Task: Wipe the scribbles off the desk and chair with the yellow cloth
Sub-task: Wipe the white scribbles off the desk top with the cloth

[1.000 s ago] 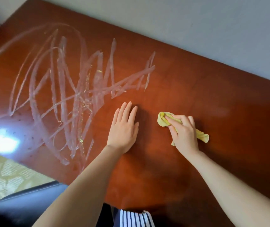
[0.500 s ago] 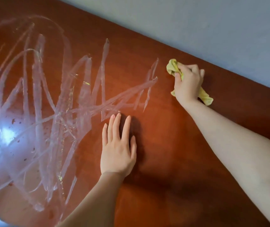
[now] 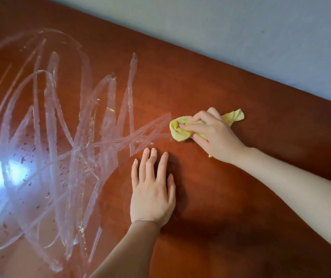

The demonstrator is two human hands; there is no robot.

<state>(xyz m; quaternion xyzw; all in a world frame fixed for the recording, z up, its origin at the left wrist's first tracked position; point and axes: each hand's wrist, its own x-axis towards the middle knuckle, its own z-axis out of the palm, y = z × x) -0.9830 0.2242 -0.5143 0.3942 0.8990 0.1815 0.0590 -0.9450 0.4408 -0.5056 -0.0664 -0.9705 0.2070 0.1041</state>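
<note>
A reddish-brown wooden desk [image 3: 231, 187] fills the view. Whitish, glossy scribbles [image 3: 64, 133] cover its left half in long looping strokes. My right hand [image 3: 212, 135] grips a bunched yellow cloth [image 3: 178, 130] and presses it on the desk at the right tips of the scribbles. A tail of the cloth sticks out behind the hand. My left hand [image 3: 152, 189] lies flat on the desk just below, fingers spread, holding nothing. The chair is out of view.
A pale grey wall [image 3: 241, 37] runs along the desk's far edge. A bright light reflection [image 3: 6, 173] glares on the desk's left side. The desk's near edge shows at the bottom left corner.
My right hand has brought the cloth down from near the wall edge to the right end of the scribbles. The scribble tips at the far right are shorter. My left hand stays flat.
</note>
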